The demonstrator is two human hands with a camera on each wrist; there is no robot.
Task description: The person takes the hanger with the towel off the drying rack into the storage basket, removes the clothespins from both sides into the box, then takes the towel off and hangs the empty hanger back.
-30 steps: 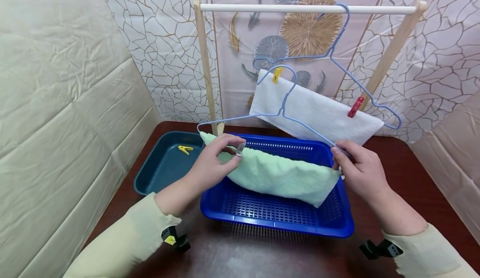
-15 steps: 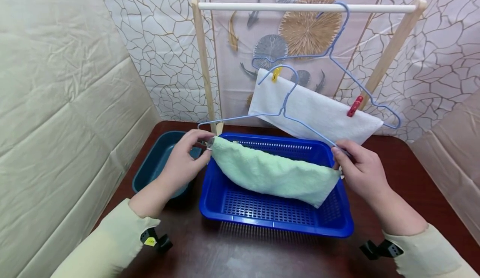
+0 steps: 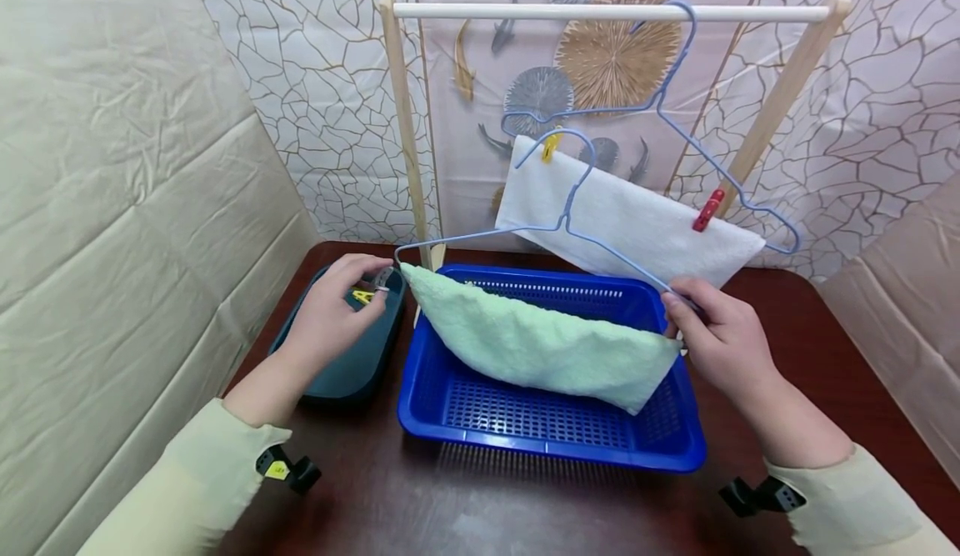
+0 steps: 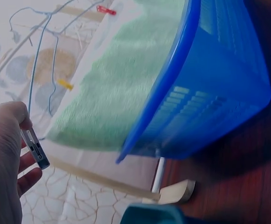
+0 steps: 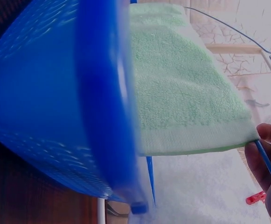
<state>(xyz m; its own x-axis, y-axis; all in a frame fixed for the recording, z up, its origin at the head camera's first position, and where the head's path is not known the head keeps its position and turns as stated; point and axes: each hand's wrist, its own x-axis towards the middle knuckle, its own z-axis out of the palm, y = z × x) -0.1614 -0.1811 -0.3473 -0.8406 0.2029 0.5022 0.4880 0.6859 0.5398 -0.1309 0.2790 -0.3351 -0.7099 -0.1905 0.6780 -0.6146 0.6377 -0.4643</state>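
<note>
Between thumb and fingers, my left hand [image 3: 326, 310] pinches a clear clothespin [image 4: 35, 149], just left of the green towel's left corner and apart from it. The green towel [image 3: 540, 343] hangs along the lower part of a blue wire hanger [image 3: 567, 206], sagging over the blue basket. At the hanger's right end, my right hand [image 3: 716, 331] grips the wire together with the towel's right corner. The right wrist view shows its fingers [image 5: 270, 135] at the corner beside the wire. How the towel is fixed at its left end is not clear.
The blue basket [image 3: 551, 453] stands below the towel. At left is a dark teal tray [image 3: 352, 373] with a yellow clothespin [image 3: 363, 296]. Behind, a white towel [image 3: 600, 206] hangs from another hanger [image 3: 686, 135] on the rack's bar [image 3: 525, 12], with yellow and red clothespins [image 3: 708, 210].
My left hand has moved left with the clear clothespin, along the towel's top edge and past its left corner, to above the tray. My right hand stays on the hanger and towel corner.
</note>
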